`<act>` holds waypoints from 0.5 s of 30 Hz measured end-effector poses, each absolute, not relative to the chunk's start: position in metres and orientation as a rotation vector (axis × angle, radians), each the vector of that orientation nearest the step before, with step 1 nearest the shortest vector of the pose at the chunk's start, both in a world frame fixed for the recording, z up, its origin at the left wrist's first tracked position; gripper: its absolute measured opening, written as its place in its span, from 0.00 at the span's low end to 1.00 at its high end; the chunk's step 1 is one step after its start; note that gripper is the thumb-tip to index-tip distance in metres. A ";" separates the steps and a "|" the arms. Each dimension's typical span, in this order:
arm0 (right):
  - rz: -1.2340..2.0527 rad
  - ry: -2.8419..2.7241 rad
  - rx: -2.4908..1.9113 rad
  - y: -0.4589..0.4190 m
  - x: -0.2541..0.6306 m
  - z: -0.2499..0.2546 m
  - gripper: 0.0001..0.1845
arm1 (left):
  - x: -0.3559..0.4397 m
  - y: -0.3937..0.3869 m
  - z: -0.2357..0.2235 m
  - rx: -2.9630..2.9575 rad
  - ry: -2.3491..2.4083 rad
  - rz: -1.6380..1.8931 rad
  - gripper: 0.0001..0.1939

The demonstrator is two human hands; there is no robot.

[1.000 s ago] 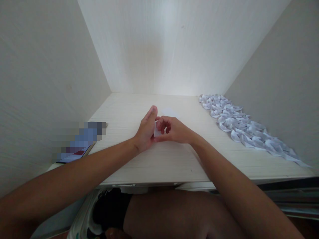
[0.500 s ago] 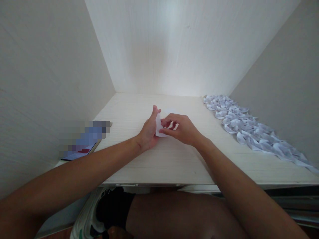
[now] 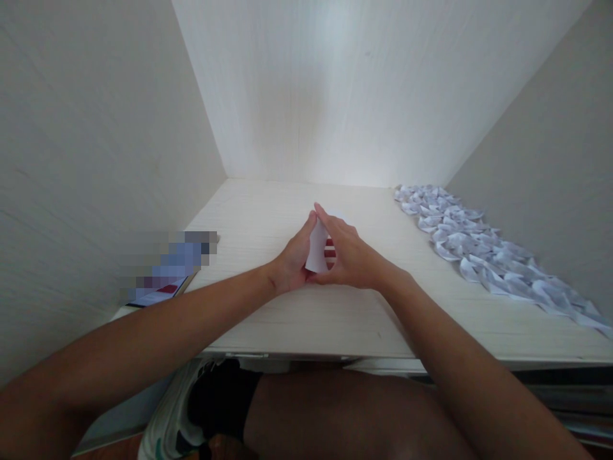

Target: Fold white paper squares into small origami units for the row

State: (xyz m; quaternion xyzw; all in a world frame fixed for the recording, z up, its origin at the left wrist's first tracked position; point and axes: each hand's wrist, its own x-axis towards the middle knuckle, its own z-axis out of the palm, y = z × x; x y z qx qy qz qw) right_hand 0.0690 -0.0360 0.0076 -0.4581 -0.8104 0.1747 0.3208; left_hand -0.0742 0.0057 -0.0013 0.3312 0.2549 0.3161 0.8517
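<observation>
A small white piece of paper (image 3: pixel 317 250) stands upright between my two hands over the middle of the pale wooden desk (image 3: pixel 297 319). My left hand (image 3: pixel 293 259) grips it from the left with thumb and fingers closed on its edge. From the right, my right hand (image 3: pixel 353 255) presses against the paper, its fingers held together and pointing up to meet the left fingertips. Both wrists rest on the desk surface.
Several folded white paper pieces (image 3: pixel 483 255) lie in a long band along the desk's right side by the wall. A blurred-out flat object (image 3: pixel 167 265) lies at the left edge. Walls enclose the desk on three sides. My knee and a shoe (image 3: pixel 182 415) show below.
The paper has gone from hidden in my curled fingers to standing upright between both hands. My right fingers have straightened upward against it, and the view has shifted slightly left.
</observation>
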 end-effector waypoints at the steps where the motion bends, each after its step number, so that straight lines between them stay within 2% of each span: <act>1: 0.458 -2.118 -1.190 -0.035 0.070 0.008 0.76 | -0.075 0.007 -0.002 0.686 0.548 0.666 0.32; 15: 0.471 -2.057 -1.112 -0.032 0.074 0.013 0.68 | -0.080 0.011 0.000 0.587 0.587 0.691 0.30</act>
